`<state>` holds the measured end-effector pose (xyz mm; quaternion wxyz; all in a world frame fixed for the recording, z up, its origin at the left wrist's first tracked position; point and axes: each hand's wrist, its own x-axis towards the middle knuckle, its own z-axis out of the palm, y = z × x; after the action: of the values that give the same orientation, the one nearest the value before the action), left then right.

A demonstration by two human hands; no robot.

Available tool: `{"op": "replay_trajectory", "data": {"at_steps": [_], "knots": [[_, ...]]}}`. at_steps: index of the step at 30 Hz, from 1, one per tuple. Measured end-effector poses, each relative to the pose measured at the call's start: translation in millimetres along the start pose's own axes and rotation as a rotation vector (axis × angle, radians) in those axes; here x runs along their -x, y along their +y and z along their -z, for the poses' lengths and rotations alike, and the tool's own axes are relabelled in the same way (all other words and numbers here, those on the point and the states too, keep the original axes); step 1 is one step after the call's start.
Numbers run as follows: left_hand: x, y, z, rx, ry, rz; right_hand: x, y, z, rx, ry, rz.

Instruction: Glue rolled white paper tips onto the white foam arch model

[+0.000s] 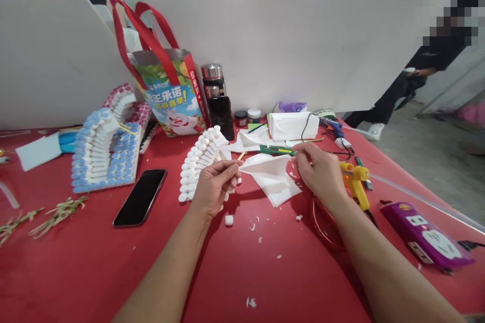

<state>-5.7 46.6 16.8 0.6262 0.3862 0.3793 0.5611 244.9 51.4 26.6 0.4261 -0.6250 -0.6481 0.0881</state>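
Observation:
Between my hands stretches a thin white sheet point(267, 165), like paper or tissue. Its narrow end is pinched in the fingers of my left hand point(217, 181). At its upper right corner the fingers of my right hand point(319, 169) are closed, apparently on the sheet, though the fingertips are partly hidden. A green cutter point(276, 150) lies just behind, close to those right fingertips. More white sheets point(278, 193) lie flat underneath. Beside my left hand stands a fan-shaped piece with white round pads point(197, 156). A small white block point(229, 220) rests on the red table point(242, 267) among white scraps.
To the left are a phone point(140, 198), a blue-padded fan piece point(106, 151) and a shopping bag point(174, 96). A thermos point(212, 81) stands behind. A yellow glue gun point(356, 181) and a purple power strip point(426, 234) lie right, with cables. Another person point(420, 70) stands beyond the partition.

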Motion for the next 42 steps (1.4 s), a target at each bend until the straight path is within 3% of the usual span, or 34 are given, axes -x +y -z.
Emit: {"op": "replay_trajectory", "data": {"at_steps": [3,6,9,13,18,21,24,27,30,34,37,42], "knots": [[1,0,0.7,-0.064,-0.088,0.042,2,-5,2,-0.171,0.091,0.013],[4,-1,0.5,-0.143,-0.216,0.094,7,-15,-5,-0.259,0.092,0.197],[7,-3,1.2,-0.227,-0.329,0.13,16,-25,-15,-0.251,-0.001,0.405],[8,-6,3.2,-0.263,-0.384,0.135,26,-35,-21,-0.174,-0.222,0.527],[8,-7,3.5,-0.298,-0.381,0.094,27,-38,-18,-0.067,-0.083,0.698],[9,-5,2.7,-0.299,-0.409,0.067,28,-37,-17,-0.094,-0.217,0.613],[10,-1,1.8,-0.255,-0.439,0.057,29,-39,-15,-0.053,-0.492,0.356],[10,2,0.4,-0.178,-0.428,0.041,28,-42,-12,-0.251,-0.726,0.088],[11,5,-1.8,-0.178,-0.403,0.026,27,-44,-11,-0.497,-0.822,-0.112],[14,8,-5.7,-0.363,-0.409,0.02,30,-46,-16,-0.808,-0.911,-0.333],[15,8,-7.4,-0.503,-0.391,-0.01,34,-47,-22,-0.912,-0.947,-0.373],[11,5,-6.8,-0.531,-0.327,-0.046,34,-42,-26,-0.83,-0.993,-0.25]]}}
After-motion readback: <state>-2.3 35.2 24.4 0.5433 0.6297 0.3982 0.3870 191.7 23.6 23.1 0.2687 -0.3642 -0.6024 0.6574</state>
